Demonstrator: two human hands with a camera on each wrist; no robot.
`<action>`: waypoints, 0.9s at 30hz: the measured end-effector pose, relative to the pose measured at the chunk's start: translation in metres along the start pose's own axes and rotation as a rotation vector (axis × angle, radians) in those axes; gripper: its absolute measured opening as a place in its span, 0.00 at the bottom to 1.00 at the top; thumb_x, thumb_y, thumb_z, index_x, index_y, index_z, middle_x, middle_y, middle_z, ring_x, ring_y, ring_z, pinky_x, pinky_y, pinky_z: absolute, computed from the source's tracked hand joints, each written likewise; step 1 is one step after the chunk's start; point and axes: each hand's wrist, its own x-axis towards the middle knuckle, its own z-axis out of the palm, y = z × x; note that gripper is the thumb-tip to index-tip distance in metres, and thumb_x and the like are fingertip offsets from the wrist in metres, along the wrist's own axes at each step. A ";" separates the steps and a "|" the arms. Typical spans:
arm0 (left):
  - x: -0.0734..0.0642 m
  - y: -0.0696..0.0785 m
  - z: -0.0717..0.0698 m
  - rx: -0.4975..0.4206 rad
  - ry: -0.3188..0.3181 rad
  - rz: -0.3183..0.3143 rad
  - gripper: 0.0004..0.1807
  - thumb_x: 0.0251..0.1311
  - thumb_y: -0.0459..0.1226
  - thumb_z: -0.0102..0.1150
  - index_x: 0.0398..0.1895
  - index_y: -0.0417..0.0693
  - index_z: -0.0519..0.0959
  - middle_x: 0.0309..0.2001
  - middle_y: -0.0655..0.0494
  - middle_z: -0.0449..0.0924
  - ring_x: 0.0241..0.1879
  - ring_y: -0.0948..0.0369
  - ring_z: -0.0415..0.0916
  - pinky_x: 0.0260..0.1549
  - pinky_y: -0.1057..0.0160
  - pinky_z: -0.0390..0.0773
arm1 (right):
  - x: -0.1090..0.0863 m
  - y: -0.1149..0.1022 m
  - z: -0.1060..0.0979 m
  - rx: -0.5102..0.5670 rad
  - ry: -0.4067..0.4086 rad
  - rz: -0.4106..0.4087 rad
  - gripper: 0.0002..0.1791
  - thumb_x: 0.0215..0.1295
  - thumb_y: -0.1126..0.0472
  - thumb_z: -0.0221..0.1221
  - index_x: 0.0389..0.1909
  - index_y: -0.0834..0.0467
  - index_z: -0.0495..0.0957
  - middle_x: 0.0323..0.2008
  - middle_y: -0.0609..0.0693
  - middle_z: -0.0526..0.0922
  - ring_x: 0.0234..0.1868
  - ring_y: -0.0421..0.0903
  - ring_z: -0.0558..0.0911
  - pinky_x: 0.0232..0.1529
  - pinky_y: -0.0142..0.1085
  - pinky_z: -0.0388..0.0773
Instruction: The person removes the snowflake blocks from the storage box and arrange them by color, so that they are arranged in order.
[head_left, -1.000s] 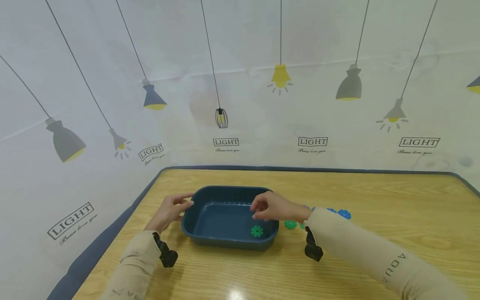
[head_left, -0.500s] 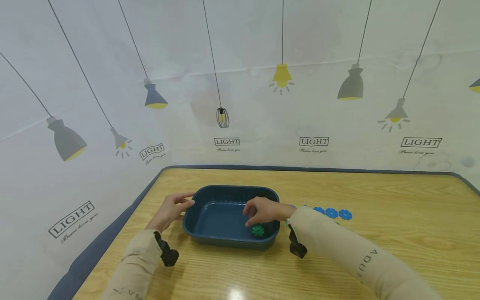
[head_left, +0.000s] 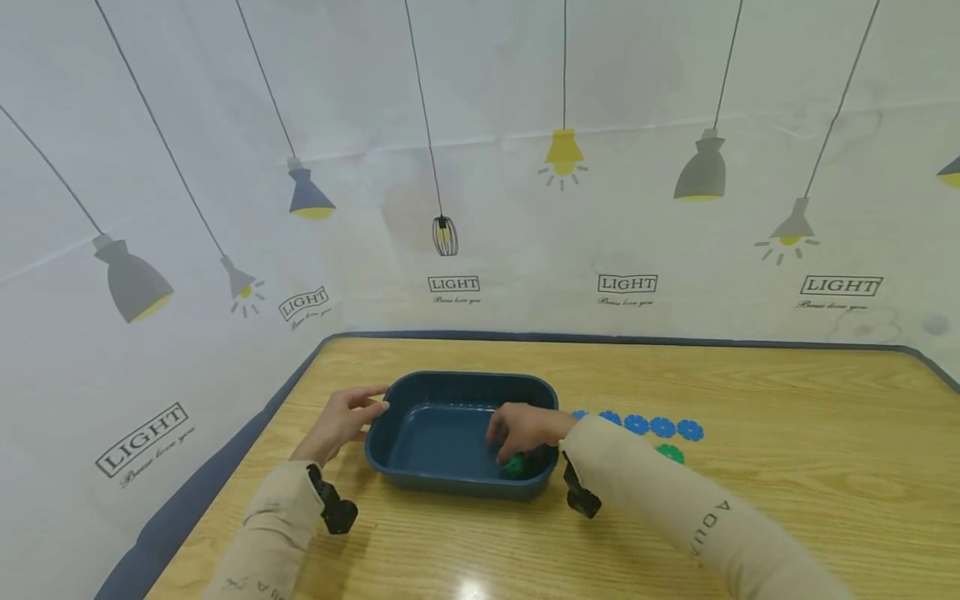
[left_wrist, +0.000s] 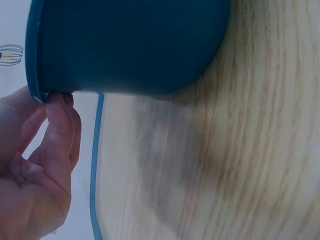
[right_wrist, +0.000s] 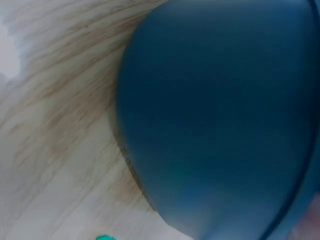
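Note:
A dark blue oblong basin (head_left: 450, 486) stands on the table. My left hand (head_left: 341, 423) holds its left rim; in the left wrist view the fingers (left_wrist: 60, 130) bend up against the lip. My right hand (head_left: 520, 427) reaches over the right side into the basin, fingers bent downward. Just beneath its thumb lies a green notched disc (head_left: 514, 467), partly covered by the hand. Whether the fingertips pinch the disc cannot be made out. In the right wrist view the basin's outer wall (right_wrist: 215, 100) hides nearly all of that hand.
Several blue notched discs (head_left: 636, 425) lie in a row on the wooden table (head_left: 787, 400), right of the basin. A green disc (head_left: 670, 454) lies in front of them, partly behind the right sleeve (head_left: 645, 467). A printed wall sheet (head_left: 525, 308) hangs behind.
My right hand has moved left and down into the basin, onto the green disc. The sleeve has uncovered more of the blue row. My left hand stays on the rim.

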 end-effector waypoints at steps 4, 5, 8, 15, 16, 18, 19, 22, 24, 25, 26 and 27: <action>-0.001 0.000 0.000 0.001 -0.002 -0.001 0.21 0.59 0.37 0.53 0.58 0.47 0.69 0.45 0.44 0.72 0.42 0.54 0.74 0.33 0.57 0.78 | 0.000 -0.001 0.003 0.020 -0.009 0.010 0.14 0.48 0.72 0.63 0.38 0.61 0.77 0.31 0.51 0.73 0.24 0.42 0.74 0.25 0.34 0.73; -0.001 0.000 0.000 -0.001 -0.002 0.000 0.21 0.59 0.37 0.53 0.57 0.47 0.69 0.45 0.44 0.72 0.42 0.54 0.74 0.33 0.57 0.78 | 0.000 -0.001 0.003 0.025 -0.010 0.012 0.14 0.47 0.72 0.63 0.37 0.61 0.77 0.30 0.51 0.73 0.24 0.42 0.73 0.25 0.34 0.73; -0.002 0.001 0.000 -0.005 0.001 0.001 0.21 0.59 0.37 0.53 0.57 0.46 0.69 0.44 0.44 0.73 0.41 0.54 0.75 0.33 0.57 0.78 | 0.000 -0.001 0.006 0.032 -0.006 0.014 0.15 0.44 0.73 0.64 0.36 0.60 0.77 0.28 0.50 0.73 0.24 0.42 0.74 0.25 0.33 0.73; -0.002 0.001 0.001 -0.011 0.006 0.003 0.21 0.59 0.37 0.53 0.57 0.46 0.70 0.44 0.44 0.73 0.40 0.55 0.75 0.33 0.57 0.78 | 0.003 0.000 0.012 0.016 0.045 -0.011 0.14 0.40 0.73 0.66 0.31 0.59 0.78 0.27 0.49 0.75 0.28 0.41 0.72 0.26 0.31 0.70; -0.002 0.001 0.001 -0.012 0.006 0.003 0.21 0.59 0.37 0.53 0.57 0.46 0.70 0.44 0.44 0.73 0.40 0.55 0.75 0.33 0.57 0.78 | 0.004 0.000 0.012 0.008 0.050 -0.016 0.14 0.40 0.73 0.66 0.30 0.59 0.78 0.27 0.49 0.75 0.28 0.41 0.71 0.27 0.31 0.70; -0.002 0.001 0.001 -0.012 0.006 0.004 0.21 0.59 0.37 0.53 0.57 0.46 0.70 0.43 0.45 0.73 0.40 0.55 0.75 0.33 0.57 0.78 | 0.004 0.000 0.013 -0.004 0.050 -0.016 0.13 0.40 0.73 0.67 0.29 0.59 0.79 0.26 0.48 0.75 0.28 0.41 0.71 0.27 0.31 0.69; -0.002 0.001 0.001 -0.011 0.004 0.005 0.21 0.59 0.37 0.53 0.57 0.46 0.70 0.43 0.45 0.73 0.40 0.55 0.75 0.33 0.57 0.78 | 0.005 -0.001 0.013 -0.005 0.047 -0.015 0.13 0.40 0.73 0.67 0.29 0.58 0.79 0.26 0.48 0.75 0.28 0.41 0.71 0.27 0.31 0.69; -0.002 0.001 0.000 -0.009 0.002 0.010 0.21 0.59 0.37 0.53 0.57 0.46 0.70 0.43 0.45 0.73 0.40 0.55 0.75 0.33 0.57 0.78 | 0.005 -0.001 0.013 -0.001 0.039 -0.014 0.13 0.39 0.72 0.68 0.29 0.58 0.79 0.27 0.48 0.74 0.29 0.41 0.70 0.28 0.31 0.68; -0.002 0.001 0.000 -0.011 0.002 0.009 0.21 0.59 0.37 0.53 0.57 0.46 0.70 0.43 0.45 0.73 0.40 0.55 0.75 0.33 0.57 0.78 | 0.004 -0.001 0.013 0.007 0.040 -0.018 0.13 0.39 0.72 0.68 0.29 0.59 0.78 0.27 0.48 0.74 0.28 0.41 0.70 0.27 0.31 0.68; -0.002 0.001 0.000 -0.008 -0.001 0.014 0.21 0.59 0.37 0.53 0.57 0.46 0.70 0.42 0.44 0.73 0.40 0.55 0.75 0.33 0.57 0.78 | 0.004 -0.001 0.014 0.012 0.042 -0.023 0.13 0.39 0.72 0.68 0.29 0.59 0.78 0.26 0.48 0.74 0.28 0.41 0.69 0.27 0.31 0.67; -0.002 0.001 -0.001 -0.005 -0.004 0.020 0.21 0.59 0.37 0.53 0.57 0.45 0.69 0.42 0.44 0.73 0.40 0.55 0.75 0.32 0.57 0.78 | 0.004 -0.001 0.014 0.015 0.045 -0.031 0.13 0.39 0.72 0.68 0.29 0.59 0.78 0.26 0.48 0.74 0.27 0.41 0.69 0.26 0.30 0.67; -0.002 0.001 -0.001 -0.007 -0.002 0.019 0.21 0.59 0.37 0.53 0.57 0.45 0.70 0.42 0.44 0.73 0.40 0.55 0.75 0.32 0.57 0.78 | 0.003 -0.001 0.014 0.012 0.046 -0.040 0.13 0.39 0.72 0.68 0.28 0.59 0.78 0.25 0.48 0.74 0.26 0.40 0.69 0.25 0.30 0.67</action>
